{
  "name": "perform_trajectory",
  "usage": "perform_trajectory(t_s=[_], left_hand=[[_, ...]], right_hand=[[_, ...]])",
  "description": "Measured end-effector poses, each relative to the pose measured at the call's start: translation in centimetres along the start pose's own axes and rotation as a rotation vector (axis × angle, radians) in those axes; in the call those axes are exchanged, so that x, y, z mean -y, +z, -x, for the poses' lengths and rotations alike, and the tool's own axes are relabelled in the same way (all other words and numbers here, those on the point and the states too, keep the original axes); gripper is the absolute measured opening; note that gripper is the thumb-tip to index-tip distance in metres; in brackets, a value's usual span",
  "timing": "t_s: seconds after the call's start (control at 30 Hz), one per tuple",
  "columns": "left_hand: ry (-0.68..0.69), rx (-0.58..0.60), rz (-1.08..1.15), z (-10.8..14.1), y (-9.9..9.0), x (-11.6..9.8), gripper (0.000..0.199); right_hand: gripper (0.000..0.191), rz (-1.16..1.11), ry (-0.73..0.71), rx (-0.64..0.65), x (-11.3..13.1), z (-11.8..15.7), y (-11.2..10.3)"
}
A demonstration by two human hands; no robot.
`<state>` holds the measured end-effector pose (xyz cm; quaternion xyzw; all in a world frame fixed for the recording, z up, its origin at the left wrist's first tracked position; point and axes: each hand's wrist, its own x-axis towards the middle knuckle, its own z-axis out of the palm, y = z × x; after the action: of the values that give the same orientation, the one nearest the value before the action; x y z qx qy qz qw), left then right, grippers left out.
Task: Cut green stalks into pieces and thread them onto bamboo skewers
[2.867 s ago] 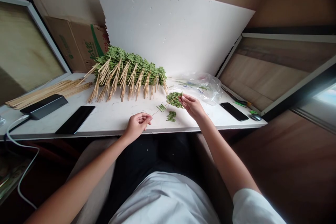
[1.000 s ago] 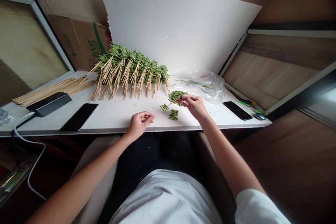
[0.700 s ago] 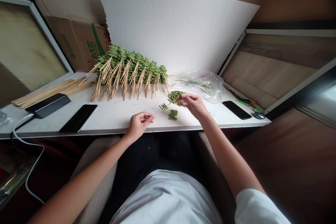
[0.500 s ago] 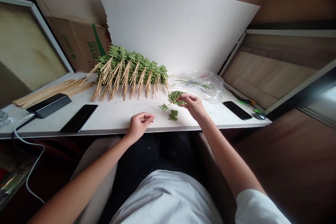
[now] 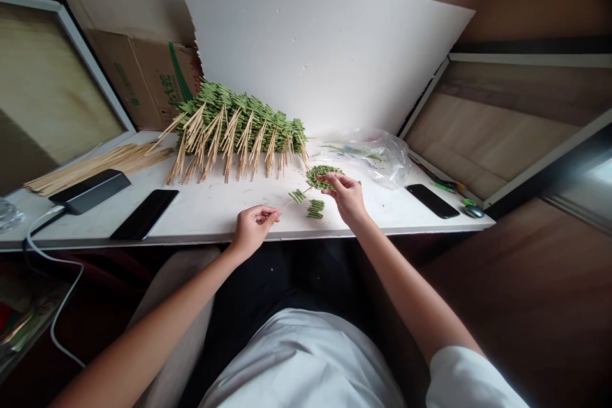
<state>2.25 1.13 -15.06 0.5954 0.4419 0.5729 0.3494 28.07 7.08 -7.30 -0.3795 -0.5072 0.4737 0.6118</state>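
My left hand (image 5: 254,227) pinches the near end of a thin wooden skewer (image 5: 287,205), which points up to the right. Several short green pieces (image 5: 297,196) are threaded side by side on it. My right hand (image 5: 345,194) is closed over a loose pile of cut green pieces (image 5: 315,173); what its fingertips hold is too small to make out. A small row of green pieces (image 5: 315,208) lies on the white table (image 5: 201,220) between my hands. Behind stands a large stack of filled green skewers (image 5: 248,116), bare stick ends facing me.
Bare skewers (image 5: 102,162), a black box with a cable (image 5: 90,192) and a phone (image 5: 144,215) lie left. On the right are a clear plastic bag (image 5: 389,156), another phone (image 5: 432,201) and a mouse (image 5: 473,211). A white board (image 5: 306,44) stands behind.
My right hand has moved slightly left and down, over the loose green pile. My left hand and its skewer have hardly moved.
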Motion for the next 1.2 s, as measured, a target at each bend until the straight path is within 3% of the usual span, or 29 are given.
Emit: perform_trajectory(t_s=[0.23,0.4,0.5,0.63,0.83,1.0,1.2], left_hand=[[-0.013,-0.006,0.023,0.0,0.1,-0.5,0.035],[-0.016,-0.001,0.026,0.0,0.0,-0.5,0.035],[-0.019,0.001,0.033,-0.1,0.0,-0.5,0.034],[-0.011,-0.013,0.039,-0.3,0.1,-0.7,0.034],[-0.01,-0.021,0.043,-0.3,0.2,-1.1,0.034],[-0.009,-0.017,0.04,-0.3,0.2,-1.4,0.034],[-0.009,-0.012,0.032,-0.3,0.2,-1.4,0.035]], right_hand=[[0.035,0.073,0.042,0.118,-1.8,2.0,2.5],[0.038,0.082,0.069,0.121,-2.3,2.3,3.1],[0.04,0.118,0.075,0.163,-1.2,1.5,2.2],[0.039,0.38,-0.063,0.25,0.4,-0.3,-0.7],[0.011,0.827,-0.244,0.356,-1.7,-2.2,-4.4],[0.006,0.921,-0.335,0.355,-3.1,-2.1,-4.3],[0.012,1.3,-0.359,0.422,-1.7,-0.9,-3.0]])
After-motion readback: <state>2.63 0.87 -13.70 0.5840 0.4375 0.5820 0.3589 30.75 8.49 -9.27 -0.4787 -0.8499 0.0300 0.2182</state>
